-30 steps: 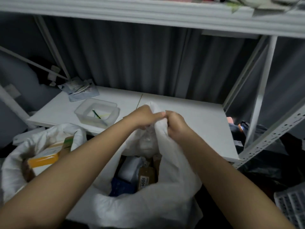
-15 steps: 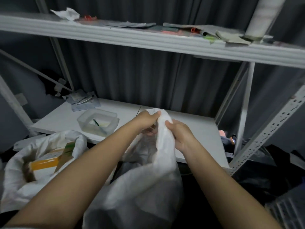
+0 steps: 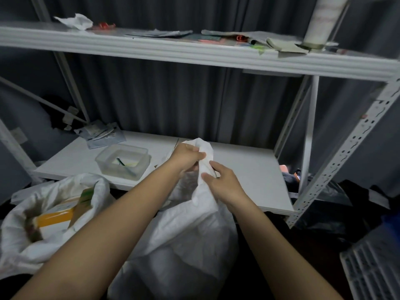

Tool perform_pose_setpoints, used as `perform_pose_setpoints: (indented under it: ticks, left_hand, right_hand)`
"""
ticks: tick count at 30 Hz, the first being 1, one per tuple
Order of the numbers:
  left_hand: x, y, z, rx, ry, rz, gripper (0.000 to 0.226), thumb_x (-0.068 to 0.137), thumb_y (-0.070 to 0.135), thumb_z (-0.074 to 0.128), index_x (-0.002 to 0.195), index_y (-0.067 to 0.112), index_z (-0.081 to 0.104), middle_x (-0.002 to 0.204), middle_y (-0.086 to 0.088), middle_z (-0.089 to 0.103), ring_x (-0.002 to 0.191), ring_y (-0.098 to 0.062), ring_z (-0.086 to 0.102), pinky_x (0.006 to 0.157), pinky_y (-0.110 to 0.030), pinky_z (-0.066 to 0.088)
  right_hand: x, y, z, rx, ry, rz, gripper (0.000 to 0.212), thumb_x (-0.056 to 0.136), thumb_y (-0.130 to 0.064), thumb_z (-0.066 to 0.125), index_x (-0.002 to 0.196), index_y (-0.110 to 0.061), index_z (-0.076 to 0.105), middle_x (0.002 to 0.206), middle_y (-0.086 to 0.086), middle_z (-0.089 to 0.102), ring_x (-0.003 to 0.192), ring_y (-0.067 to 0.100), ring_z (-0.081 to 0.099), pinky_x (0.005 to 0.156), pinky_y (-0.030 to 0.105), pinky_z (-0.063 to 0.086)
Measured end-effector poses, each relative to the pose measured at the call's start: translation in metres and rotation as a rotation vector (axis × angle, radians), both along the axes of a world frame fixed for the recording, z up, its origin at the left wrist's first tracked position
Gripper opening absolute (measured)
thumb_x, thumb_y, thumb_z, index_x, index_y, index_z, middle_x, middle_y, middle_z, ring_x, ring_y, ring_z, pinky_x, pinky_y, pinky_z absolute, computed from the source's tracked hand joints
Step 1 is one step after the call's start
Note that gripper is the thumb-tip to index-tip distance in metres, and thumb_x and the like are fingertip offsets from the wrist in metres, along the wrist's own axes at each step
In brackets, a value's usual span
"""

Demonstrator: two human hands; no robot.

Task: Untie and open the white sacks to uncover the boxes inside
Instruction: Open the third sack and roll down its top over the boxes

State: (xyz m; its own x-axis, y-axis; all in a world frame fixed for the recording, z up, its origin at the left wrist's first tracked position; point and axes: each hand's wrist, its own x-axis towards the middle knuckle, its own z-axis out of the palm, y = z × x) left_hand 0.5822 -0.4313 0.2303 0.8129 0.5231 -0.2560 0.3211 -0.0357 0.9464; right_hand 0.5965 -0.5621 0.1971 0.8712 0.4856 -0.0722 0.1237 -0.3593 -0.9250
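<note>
Head view, near to far. Two bare forearms reach forward from the lower edge. Between them stands a white woven sack (image 3: 184, 245), upright, its top fabric gathered into a twisted neck that rises to a crumpled tip. The right hand (image 3: 223, 185) grips the neck lower down, fingers and thumb curled round the fabric; the left hand (image 3: 187, 158) grips it higher up, just below the tip, fingers likewise curled closed on the cloth. The two hands lie just apart on the same strip of fabric. This sack's contents are hidden by its gathered top.

To the left, a second white sack (image 3: 26, 239) sits with its mouth open and rim rolled outward; inside it lie a box with an orange-yellow band (image 3: 55, 217) and a box with a green corner (image 3: 86, 194).

At the lower right corner shows part of a white slatted crate (image 3: 374, 271); dark bags (image 3: 333, 204) lie beyond it.

Behind the sacks runs the lower white shelf board (image 3: 249, 169) of a metal rack. On it stands a translucent plastic tub (image 3: 123, 162) holding a dark stick-like item, and farther back left a heap of flat packets (image 3: 101, 134).

The upper shelf (image 3: 194, 55) carries crumpled paper (image 3: 75, 21), loose sheets and, at the right, an upright white roll (image 3: 322, 20). A dark pleated curtain (image 3: 173, 100) closes the background.
</note>
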Motion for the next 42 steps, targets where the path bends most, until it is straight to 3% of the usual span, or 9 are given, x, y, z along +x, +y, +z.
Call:
perform_pose_setpoints:
  ticks: [6,11,17,23,27,31,36,39,42]
  left_hand:
    - [-0.023,0.002,0.015,-0.085,-0.038,-0.156,0.024,0.095,0.030,0.056,0.100,0.009,0.066,0.090,-0.008,0.072,0.074,-0.017,0.070,0.066,-0.028,0.058]
    - [-0.024,0.002,0.006,0.143,0.000,-0.094,0.010,0.084,0.011,0.067,0.076,0.006,0.065,0.077,-0.010,0.069,0.064,-0.016,0.066,0.058,-0.025,0.054]
    - [-0.017,-0.002,-0.010,0.342,-0.079,-0.019,0.010,0.083,0.018,0.065,0.085,0.009,0.071,0.083,-0.006,0.071,0.082,-0.023,0.068,0.081,-0.041,0.057]
    - [-0.041,-0.001,0.009,0.176,-0.067,-0.197,0.044,0.090,0.046,0.057,0.093,0.005,0.072,0.077,-0.011,0.070,0.067,-0.015,0.062,0.065,-0.026,0.048]
    - [-0.054,0.013,0.006,0.308,-0.039,-0.358,0.033,0.088,0.023,0.066,0.096,-0.009,0.064,0.063,-0.009,0.055,0.052,-0.013,0.046,0.048,-0.021,0.033]
    - [-0.055,0.021,0.012,0.341,0.010,-0.508,0.029,0.090,0.017,0.063,0.096,-0.011,0.061,0.061,-0.004,0.046,0.051,-0.011,0.038,0.050,-0.024,0.028]
    - [-0.063,0.009,0.008,0.597,0.102,-0.463,0.027,0.083,0.046,0.067,0.095,0.022,0.067,0.089,0.005,0.069,0.083,-0.016,0.064,0.070,-0.031,0.046]
    - [-0.059,0.013,-0.010,1.183,0.176,-0.199,0.018,0.094,0.031,0.052,0.102,0.016,0.059,0.100,-0.006,0.065,0.093,-0.029,0.062,0.065,-0.033,0.038]
    - [-0.046,0.023,-0.024,1.778,0.021,-0.103,0.028,0.059,0.014,0.081,0.077,0.014,0.060,0.067,-0.002,0.062,0.059,-0.023,0.063,0.042,-0.025,0.037]
  right_hand:
    - [-0.002,0.008,0.016,0.750,0.462,-0.285,0.041,0.082,-0.003,0.072,0.117,-0.016,0.056,0.110,0.010,0.066,0.092,0.022,0.068,0.075,0.031,0.057]
    - [-0.005,0.017,-0.001,0.370,0.090,-0.412,0.016,0.086,-0.029,0.069,0.094,-0.015,0.072,0.091,-0.003,0.071,0.086,0.011,0.066,0.079,0.026,0.055]
    - [-0.012,0.008,-0.009,0.132,0.039,-0.115,0.028,0.097,-0.009,0.039,0.109,-0.008,0.065,0.096,0.006,0.064,0.082,0.015,0.056,0.067,0.021,0.043]
    - [-0.008,0.011,0.003,0.899,0.608,-0.152,0.036,0.091,-0.002,0.061,0.124,-0.011,0.052,0.110,0.019,0.067,0.095,0.025,0.070,0.080,0.032,0.058]
    - [0.009,0.001,0.008,0.251,-0.323,0.073,0.067,0.082,-0.021,0.075,0.133,-0.046,0.039,0.116,0.001,0.052,0.105,0.014,0.056,0.087,0.021,0.048]
    - [0.053,-0.009,0.044,-0.415,-1.006,0.597,0.031,0.083,-0.044,0.068,0.109,-0.027,0.068,0.130,-0.003,0.051,0.128,0.022,0.035,0.106,0.036,0.027]
    - [0.062,0.010,0.066,-0.538,-0.823,0.652,0.029,0.080,-0.026,0.063,0.061,-0.017,0.044,0.056,-0.002,0.043,0.055,0.016,0.039,0.053,0.032,0.029]
    - [0.075,0.011,0.058,-0.461,-0.647,0.581,0.032,0.086,-0.028,0.060,0.060,-0.020,0.042,0.058,-0.004,0.046,0.056,0.014,0.042,0.056,0.032,0.033]
    - [0.082,0.014,0.056,-0.841,-0.589,0.703,0.026,0.090,-0.049,0.053,0.108,-0.031,0.051,0.107,-0.001,0.064,0.091,0.019,0.058,0.082,0.036,0.048]
